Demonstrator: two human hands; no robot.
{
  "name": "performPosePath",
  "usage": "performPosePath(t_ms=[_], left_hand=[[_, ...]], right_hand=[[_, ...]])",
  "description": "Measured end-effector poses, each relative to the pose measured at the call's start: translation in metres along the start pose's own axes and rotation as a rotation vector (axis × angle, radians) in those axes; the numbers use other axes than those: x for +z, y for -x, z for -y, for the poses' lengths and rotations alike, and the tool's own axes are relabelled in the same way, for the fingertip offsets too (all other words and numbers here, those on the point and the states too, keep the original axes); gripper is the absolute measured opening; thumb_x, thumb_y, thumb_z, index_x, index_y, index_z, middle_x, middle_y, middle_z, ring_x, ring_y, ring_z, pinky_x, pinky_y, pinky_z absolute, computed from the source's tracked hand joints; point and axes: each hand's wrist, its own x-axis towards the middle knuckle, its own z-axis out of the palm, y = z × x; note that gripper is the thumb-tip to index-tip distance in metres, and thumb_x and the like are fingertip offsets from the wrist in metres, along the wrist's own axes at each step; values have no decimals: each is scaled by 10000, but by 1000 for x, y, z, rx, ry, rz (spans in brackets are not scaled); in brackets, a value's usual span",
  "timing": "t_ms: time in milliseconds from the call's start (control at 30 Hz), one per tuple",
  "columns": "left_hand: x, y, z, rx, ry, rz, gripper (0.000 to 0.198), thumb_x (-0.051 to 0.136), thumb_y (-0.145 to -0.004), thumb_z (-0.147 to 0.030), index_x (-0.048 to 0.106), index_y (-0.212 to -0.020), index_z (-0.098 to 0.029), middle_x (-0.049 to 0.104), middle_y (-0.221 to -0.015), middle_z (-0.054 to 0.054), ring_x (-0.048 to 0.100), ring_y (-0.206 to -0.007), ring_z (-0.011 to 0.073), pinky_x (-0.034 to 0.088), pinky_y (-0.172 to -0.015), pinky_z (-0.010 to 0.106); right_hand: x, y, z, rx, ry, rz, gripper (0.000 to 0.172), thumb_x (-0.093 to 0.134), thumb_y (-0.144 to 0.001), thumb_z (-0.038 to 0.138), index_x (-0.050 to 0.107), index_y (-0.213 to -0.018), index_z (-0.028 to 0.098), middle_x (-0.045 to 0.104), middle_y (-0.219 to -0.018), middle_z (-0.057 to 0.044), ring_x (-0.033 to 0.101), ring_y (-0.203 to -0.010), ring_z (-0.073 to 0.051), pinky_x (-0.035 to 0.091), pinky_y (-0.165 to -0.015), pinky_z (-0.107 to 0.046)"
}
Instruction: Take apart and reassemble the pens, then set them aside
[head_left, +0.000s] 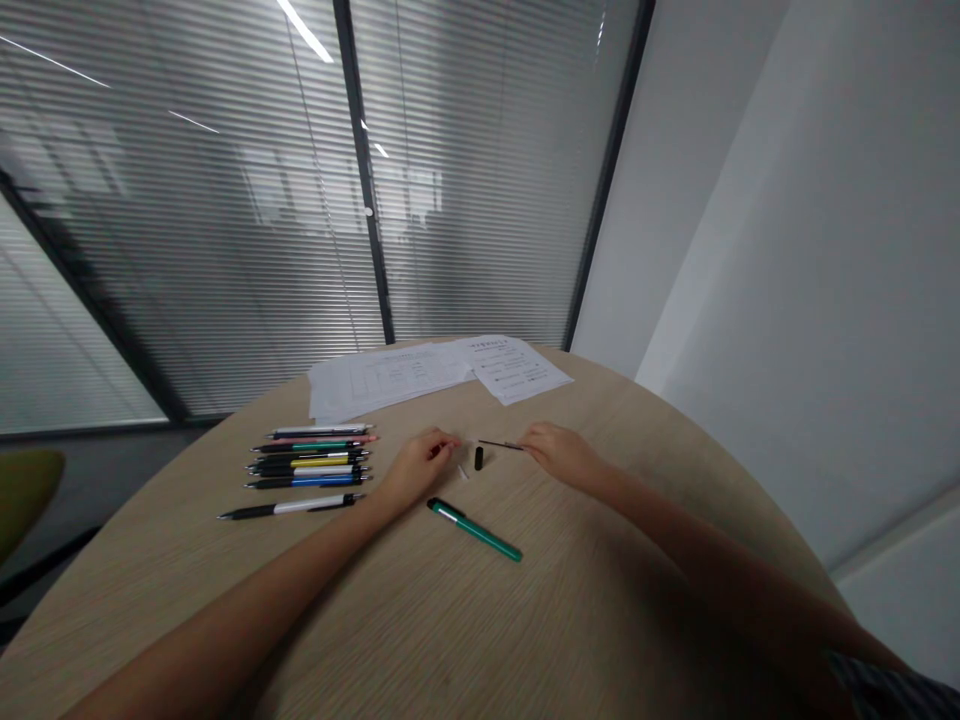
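Note:
My right hand (pixel 555 450) is closed around one end of a thin dark rod (pixel 499 444) that looks like a pen refill; its free end points left. Across from it, my left hand (pixel 424 462) has its fingertips drawn together, and what they hold, if anything, is too small to make out. Between the hands a short black cylinder (pixel 478 459) rests on the table. Close to the left fingertips lies a small whitish piece (pixel 463 472). A green pen (pixel 474 530) with a dark end lies nearer to me, slanting down to the right.
Left of my left hand several pens (pixel 311 462) lie in a row, with a white and black pen (pixel 291 507) nearest me. Printed papers (pixel 397 378) cover the far side of the round wooden table (pixel 480 640). Glass with blinds (pixel 480 200) stands behind; a chair (pixel 26 495) is at left.

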Motion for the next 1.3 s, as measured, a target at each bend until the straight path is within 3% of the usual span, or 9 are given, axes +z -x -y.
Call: performPosePath(t_ms=[200,433,800,967,1033,1200,1300], left_hand=[[3,0,2,18,-6,-5,232,397,-764,-200,618,-795,-135,596,-761,42,535,-681,143,402,-625,237],[6,-1,4,18,-8,1,231,400,-757,-189,620,-798,-134,581,-726,31,519,-631,132,392,-594,229],[3,0,-1,5,-8,28,247,382,-758,-189,617,-812,-133,593,-762,39,532,-673,142,405,-643,243],[-18,-9,-9,27,-96,19,247,387,-760,-224,602,-836,-128,578,-801,51,524,-672,141,402,-631,239],[-34,-12,-16,58,-168,88,234,409,-751,-239,597,-823,-119,575,-792,54,515,-641,134,392,-601,231],[-65,-7,-43,112,-209,686,163,485,-718,-246,633,-720,-178,595,-630,-20,528,-575,110,361,-551,193],[-61,4,-63,156,-220,752,156,556,-675,-230,630,-807,-192,617,-716,-16,545,-621,117,367,-550,188]], right_hand=[[3,-29,6,62,10,81,217,440,-811,182,657,-827,179,620,-852,-74,552,-827,-164,393,-703,-244],[5,-40,5,113,-22,176,257,433,-774,154,647,-898,219,639,-937,-42,558,-858,-158,377,-710,-225],[-1,-15,-7,346,12,224,207,472,-712,174,666,-781,181,665,-816,-67,580,-749,-168,373,-585,-226],[-10,-1,1,384,22,151,210,445,-760,217,649,-792,184,659,-825,-68,579,-766,-174,367,-589,-234],[-15,4,6,379,19,108,234,412,-794,242,637,-821,184,652,-859,-69,573,-804,-176,369,-618,-240],[-20,17,21,301,-33,56,215,418,-809,252,622,-840,191,645,-877,-49,569,-818,-161,373,-660,-236],[-18,23,33,166,-142,52,206,434,-809,244,628,-842,185,651,-853,-42,574,-787,-148,381,-658,-230]])
